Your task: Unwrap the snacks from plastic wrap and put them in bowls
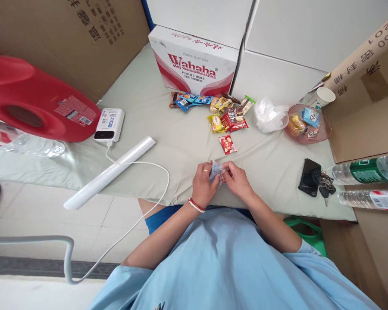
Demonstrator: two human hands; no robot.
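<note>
Both of my hands meet near the front edge of the cloth-covered surface. Between them is a small crinkled see-through plastic wrapper, partly covered by fingers. My left hand, with a ring and a red-and-white bracelet, pinches its left side. The fingers of my right hand are closed on its right side. Whether anything lies inside the wrapper cannot be made out. Just beyond my hands lies a red snack packet. Farther back are a yellow packet, a brown packet and several blue packets.
Right of the snacks sit a crumpled clear bag and a pink bowl with packets inside. A phone, keys and bottles lie far right. Leftward are a white tube, a cabled device and a red jug.
</note>
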